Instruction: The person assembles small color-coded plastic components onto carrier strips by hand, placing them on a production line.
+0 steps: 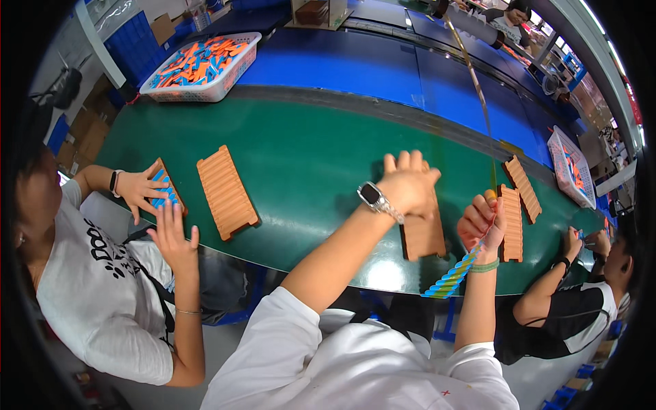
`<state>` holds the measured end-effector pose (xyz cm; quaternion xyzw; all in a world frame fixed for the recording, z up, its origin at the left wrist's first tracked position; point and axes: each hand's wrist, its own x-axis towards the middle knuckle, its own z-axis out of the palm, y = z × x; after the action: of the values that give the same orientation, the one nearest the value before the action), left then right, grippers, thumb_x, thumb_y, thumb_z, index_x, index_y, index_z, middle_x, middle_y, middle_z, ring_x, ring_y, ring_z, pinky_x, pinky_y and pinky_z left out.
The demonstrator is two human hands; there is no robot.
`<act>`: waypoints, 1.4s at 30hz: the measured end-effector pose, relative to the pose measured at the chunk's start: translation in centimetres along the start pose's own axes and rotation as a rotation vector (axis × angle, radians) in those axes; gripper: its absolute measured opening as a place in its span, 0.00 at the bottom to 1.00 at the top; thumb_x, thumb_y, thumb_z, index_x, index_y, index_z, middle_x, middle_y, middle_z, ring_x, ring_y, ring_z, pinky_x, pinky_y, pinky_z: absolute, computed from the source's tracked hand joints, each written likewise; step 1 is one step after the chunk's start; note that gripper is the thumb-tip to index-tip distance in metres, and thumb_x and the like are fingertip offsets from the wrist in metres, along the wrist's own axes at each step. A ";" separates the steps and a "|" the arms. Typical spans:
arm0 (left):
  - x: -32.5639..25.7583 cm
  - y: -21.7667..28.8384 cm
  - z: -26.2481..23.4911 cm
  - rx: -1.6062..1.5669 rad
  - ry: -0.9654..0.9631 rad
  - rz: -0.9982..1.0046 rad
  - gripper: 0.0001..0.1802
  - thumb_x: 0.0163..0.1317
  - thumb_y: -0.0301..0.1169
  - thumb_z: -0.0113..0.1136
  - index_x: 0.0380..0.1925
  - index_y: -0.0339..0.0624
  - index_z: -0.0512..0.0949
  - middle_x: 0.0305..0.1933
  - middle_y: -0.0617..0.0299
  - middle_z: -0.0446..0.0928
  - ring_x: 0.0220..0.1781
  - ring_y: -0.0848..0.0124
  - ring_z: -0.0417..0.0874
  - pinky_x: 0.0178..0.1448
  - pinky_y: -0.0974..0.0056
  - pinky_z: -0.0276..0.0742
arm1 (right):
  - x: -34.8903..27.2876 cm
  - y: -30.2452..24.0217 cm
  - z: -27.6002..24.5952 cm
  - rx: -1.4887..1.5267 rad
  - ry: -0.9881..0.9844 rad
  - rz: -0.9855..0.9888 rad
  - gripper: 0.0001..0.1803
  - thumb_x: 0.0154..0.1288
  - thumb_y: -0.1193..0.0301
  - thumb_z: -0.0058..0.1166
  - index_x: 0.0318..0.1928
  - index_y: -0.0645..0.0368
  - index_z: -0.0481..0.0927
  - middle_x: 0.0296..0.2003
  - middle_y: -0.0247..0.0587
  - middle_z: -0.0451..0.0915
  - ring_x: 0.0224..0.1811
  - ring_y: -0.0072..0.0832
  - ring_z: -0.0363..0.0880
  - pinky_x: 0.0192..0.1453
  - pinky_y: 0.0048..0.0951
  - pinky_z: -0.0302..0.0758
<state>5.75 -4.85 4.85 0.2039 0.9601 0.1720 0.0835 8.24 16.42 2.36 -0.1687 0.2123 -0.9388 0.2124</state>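
Observation:
My left hand point(408, 183), with a watch on the wrist, rests on a brown ridged tray point(424, 236) lying on the green belt point(307, 150) in front of me, fingers curled over its far end. My right hand point(482, 222) is closed around a fanned stack of flat blue and orange strips point(451, 277) that hangs down toward me. Just right of that hand lies another brown ridged tray point(511, 225), with a third point(523, 188) beyond it.
A person on my left has both hands at a tray with blue strips point(164, 188); a bare ridged tray point(227, 193) lies beside it. A white basket of blue and orange strips point(201, 58) stands far left; another basket point(570, 167) sits right, near a second seated person.

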 end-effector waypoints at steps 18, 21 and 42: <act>-1.0 -10.4 -3.2 0.051 0.229 -0.775 0.38 0.59 0.38 0.57 0.72 0.58 0.59 0.75 0.40 0.54 0.79 0.42 0.47 0.72 0.26 0.32 | -0.5 0.5 0.2 -0.096 0.049 0.040 0.12 0.74 0.61 0.47 0.35 0.54 0.73 0.24 0.29 0.64 0.21 0.20 0.61 0.19 0.23 0.60; -1.5 -11.7 -4.3 0.006 0.227 -0.840 0.33 0.61 0.33 0.51 0.69 0.60 0.65 0.71 0.42 0.61 0.78 0.41 0.49 0.70 0.22 0.28 | -0.3 0.5 0.6 -0.129 0.080 0.055 0.11 0.73 0.61 0.49 0.35 0.53 0.72 0.24 0.31 0.65 0.24 0.23 0.63 0.22 0.25 0.63; 3.9 2.1 3.5 -1.312 0.201 -0.159 0.25 0.70 0.43 0.56 0.57 0.36 0.69 0.47 0.54 0.78 0.49 0.69 0.80 0.53 0.64 0.78 | 0.7 1.5 1.3 -0.588 0.359 0.337 0.12 0.68 0.67 0.59 0.42 0.65 0.81 0.33 0.37 0.84 0.32 0.21 0.82 0.37 0.25 0.79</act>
<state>3.83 -0.39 2.02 0.0224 0.6716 0.7320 0.1126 8.64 14.41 2.92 -0.0180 0.5311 -0.8043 0.2658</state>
